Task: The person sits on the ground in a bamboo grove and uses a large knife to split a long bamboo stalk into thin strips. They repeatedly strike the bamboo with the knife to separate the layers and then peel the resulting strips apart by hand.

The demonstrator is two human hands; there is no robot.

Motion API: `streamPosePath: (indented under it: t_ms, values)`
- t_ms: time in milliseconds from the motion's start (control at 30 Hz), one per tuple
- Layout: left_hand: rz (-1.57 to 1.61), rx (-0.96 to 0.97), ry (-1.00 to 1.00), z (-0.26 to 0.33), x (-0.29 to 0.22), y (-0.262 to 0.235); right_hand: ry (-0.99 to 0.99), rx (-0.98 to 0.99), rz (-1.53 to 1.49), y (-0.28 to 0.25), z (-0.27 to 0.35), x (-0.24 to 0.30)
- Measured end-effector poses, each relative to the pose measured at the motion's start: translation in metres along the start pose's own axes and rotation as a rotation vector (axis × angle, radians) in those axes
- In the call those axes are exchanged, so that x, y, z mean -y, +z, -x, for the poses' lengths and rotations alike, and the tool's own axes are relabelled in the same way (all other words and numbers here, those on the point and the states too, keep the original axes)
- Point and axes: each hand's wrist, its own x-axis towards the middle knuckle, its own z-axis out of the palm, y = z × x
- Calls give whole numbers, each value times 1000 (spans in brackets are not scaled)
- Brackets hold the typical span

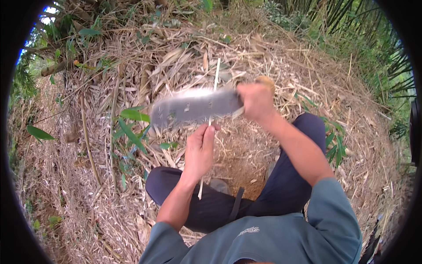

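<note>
My right hand (257, 101) is closed round the handle of a broad-bladed machete (195, 108), its blade pointing left and blurred by motion. A thin pale strip, apparently split bamboo (217, 72), runs upright behind and below the blade. Just under the blade, my left hand (200, 149) pinches this strip between thumb and fingers. The strip's lower end hangs past my left wrist, over my leg. Whether the blade touches the strip, I cannot tell.
Dry leaves and stalks (176, 61) cover the ground all round. Green leaves (132, 127) stand left of the blade. My bent legs (290, 169) frame a patch of bare brown soil (241, 163). Green stems (369, 31) rise at the far right.
</note>
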Motion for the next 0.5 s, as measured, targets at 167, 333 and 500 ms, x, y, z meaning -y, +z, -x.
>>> streamPosePath:
  t_ms: [167, 333, 500]
  values:
    - [-28, 46, -43, 3, -6, -4, 3, -8, 21, -7, -3, -2]
    - [-1, 56, -118, 9, -18, -5, 723, 169, -262, -25, -37, -15]
    - [63, 7, -119, 1, -11, -8, 635, -53, -213, -11, -28, -44]
